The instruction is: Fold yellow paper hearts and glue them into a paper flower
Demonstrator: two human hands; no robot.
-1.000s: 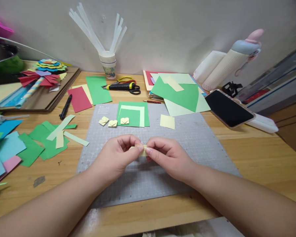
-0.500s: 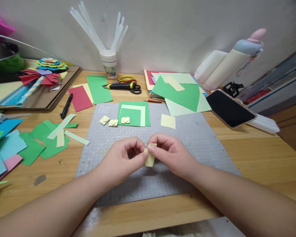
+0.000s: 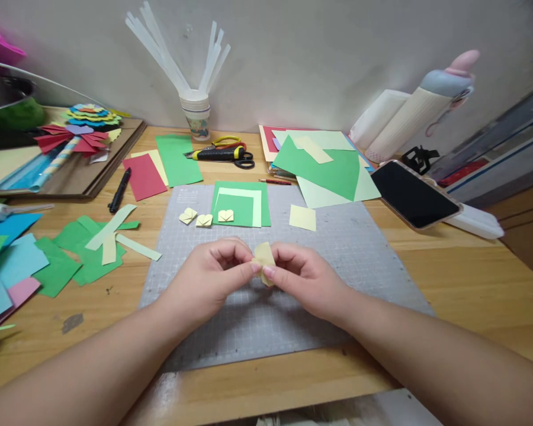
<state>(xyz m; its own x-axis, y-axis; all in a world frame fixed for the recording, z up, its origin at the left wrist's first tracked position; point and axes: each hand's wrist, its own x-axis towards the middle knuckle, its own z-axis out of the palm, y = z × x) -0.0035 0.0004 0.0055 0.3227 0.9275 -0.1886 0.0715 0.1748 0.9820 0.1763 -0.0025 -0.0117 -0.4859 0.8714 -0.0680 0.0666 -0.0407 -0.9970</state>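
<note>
Between my two hands, just above the grey cutting mat (image 3: pixel 257 331), is a small pale yellow piece of paper (image 3: pixel 265 252), creased and partly folded. My left hand (image 3: pixel 211 275) pinches its left side with thumb and fingers. From the other side my right hand (image 3: pixel 308 277) grips it, thumb in front and fingertips curled behind. The thumbs nearly meet, and fingers hide part of the folds. Beyond the hands lie three small folded yellow paper hearts (image 3: pixel 204 220), one resting on a green sheet (image 3: pixel 242 204). A flat yellow paper square (image 3: pixel 302 218) lies to the right.
A utility knife (image 3: pixel 217 154) and scissors lie at the back near a paper cup (image 3: pixel 195 121) of white strips. Green paper scraps (image 3: pixel 55 266) and a black pen (image 3: pixel 120 190) are on the left. Coloured sheets (image 3: pixel 320 165) and a phone (image 3: pixel 416 195) sit at the right.
The yellow paper has turned in my fingers: more of it now stands above the thumbs and less hangs below. Both hands have shifted slightly left.
</note>
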